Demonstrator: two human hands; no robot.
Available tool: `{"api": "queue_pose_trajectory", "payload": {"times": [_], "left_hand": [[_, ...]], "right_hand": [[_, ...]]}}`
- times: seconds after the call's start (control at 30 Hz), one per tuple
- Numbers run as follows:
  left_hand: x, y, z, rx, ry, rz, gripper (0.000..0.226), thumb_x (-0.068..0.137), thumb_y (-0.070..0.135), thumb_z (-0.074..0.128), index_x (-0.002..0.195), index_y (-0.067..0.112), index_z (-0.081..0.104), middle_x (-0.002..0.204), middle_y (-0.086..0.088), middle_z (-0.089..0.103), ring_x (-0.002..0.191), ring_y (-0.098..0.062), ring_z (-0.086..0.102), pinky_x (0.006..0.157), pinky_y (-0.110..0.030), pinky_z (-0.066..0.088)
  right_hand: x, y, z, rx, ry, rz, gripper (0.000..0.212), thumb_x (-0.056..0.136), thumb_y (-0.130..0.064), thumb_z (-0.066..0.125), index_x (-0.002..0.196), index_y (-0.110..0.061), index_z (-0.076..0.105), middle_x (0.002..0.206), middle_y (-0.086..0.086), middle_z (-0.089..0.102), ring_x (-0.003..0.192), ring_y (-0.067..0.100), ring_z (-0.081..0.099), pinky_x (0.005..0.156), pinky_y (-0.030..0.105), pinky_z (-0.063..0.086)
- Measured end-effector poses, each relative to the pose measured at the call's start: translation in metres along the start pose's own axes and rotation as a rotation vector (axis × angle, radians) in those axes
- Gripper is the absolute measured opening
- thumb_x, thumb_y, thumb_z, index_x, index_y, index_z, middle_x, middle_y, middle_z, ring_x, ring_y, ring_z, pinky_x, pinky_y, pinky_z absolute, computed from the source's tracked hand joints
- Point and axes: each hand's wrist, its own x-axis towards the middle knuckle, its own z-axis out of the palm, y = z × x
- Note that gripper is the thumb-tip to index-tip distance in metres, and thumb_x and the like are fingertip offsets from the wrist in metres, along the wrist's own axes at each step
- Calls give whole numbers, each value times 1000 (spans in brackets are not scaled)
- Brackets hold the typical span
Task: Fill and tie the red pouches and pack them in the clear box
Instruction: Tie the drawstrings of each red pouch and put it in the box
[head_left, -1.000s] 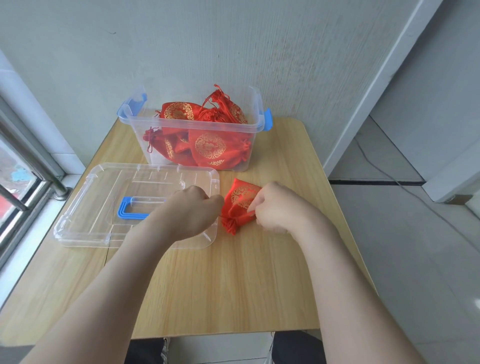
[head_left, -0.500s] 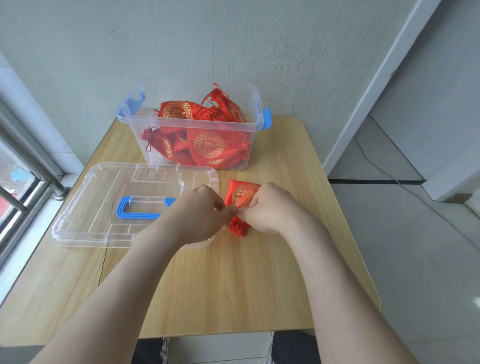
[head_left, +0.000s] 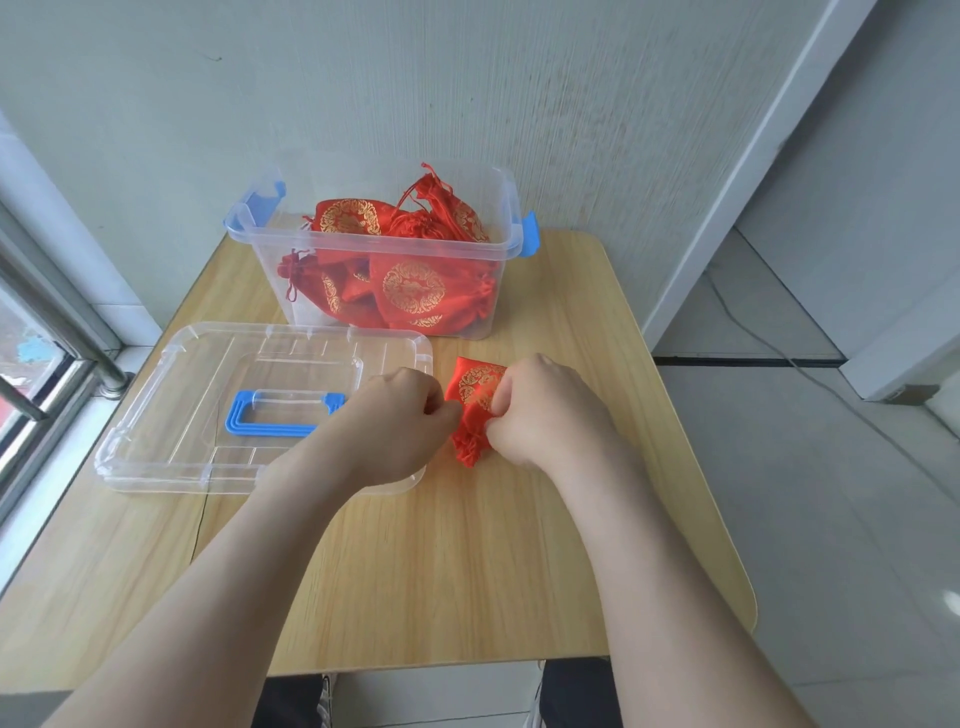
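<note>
Red pouch (head_left: 474, 408), gold-patterned, lying on the table's right half, just in front of the clear box and just right of the lid's corner, with its gathered neck pointing toward the person.

Room: a pale textured wall (head_left: 467, 78) behind the table. A white door frame (head_left: 753, 156) stands to the right. The grey tiled floor (head_left: 831, 493) is crossed by a thin cable (head_left: 753, 332). A window (head_left: 31, 374) with a metal rail (head_left: 57, 312) is at the left edge.

Surface: a light wood-grain table (head_left: 467, 571) with rounded corners, its far edge against the wall.

Lid (head_left: 208, 374): clear plastic with a blue handle (head_left: 275, 418), flat on the table's left half.

Clear box (head_left: 493, 208): open at the far centre of the table, with blue latches (head_left: 527, 234) at both ends. Tied red pouches (head_left: 415, 291) are heaped inside up to the rim.

Left hand (head_left: 400, 426): over the lid's near right corner, fingers curled, tips pinching the left side of the pouch.

Right hand (head_left: 545, 410): fingers curled, pinching the right side of the pouch near its neck. Whether either hand also grips a drawstring cannot be told.
</note>
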Motion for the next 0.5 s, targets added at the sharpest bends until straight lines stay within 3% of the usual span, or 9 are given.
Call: {"api": "queue_pose_trajectory", "payload": {"times": [0.07,0.13,0.2,0.37,0.5], "left_hand": [[-2,4,-3,-59,13,19,46,105,32,52,70,3,43,69,-10,47,68,-25,43,62,-38,38],[-1,2,-5,-163,41,12,47,105,33,54,80,-7,54,78,-23,58,75,-33,55,68,-44,47],[-1,1,-8,-294,64,-17,46,102,36,60,84,-5,63,78,-19,66,72,-27,61,69,-40,50],[-1,9,-15,-672,-18,-81,36,98,32,71,82,-1,71,67,-1,70,60,-15,57,66,-30,50],[-1,11,-18,-831,-72,-122,30,106,35,61,89,11,57,88,-7,80,56,-15,49,63,-33,46]], "right_hand": [[-1,0,0,63,-8,-54,22,86,-16,75,102,-32,75,97,-10,67,88,19,68,76,36,62],[0,-1,-1,93,-34,-90,26,86,-16,75,94,-39,80,94,-12,71,85,16,70,76,38,65],[1,-2,-1,112,-69,-111,27,85,-17,74,90,-42,82,90,-12,74,81,16,71,72,37,65],[2,-2,-4,203,-72,-109,14,87,-19,75,87,-33,78,77,-9,70,64,12,66,51,25,47],[0,-1,-8,311,-54,-92,8,90,-22,75,90,-30,74,82,-6,70,69,11,68,53,23,45]]}}
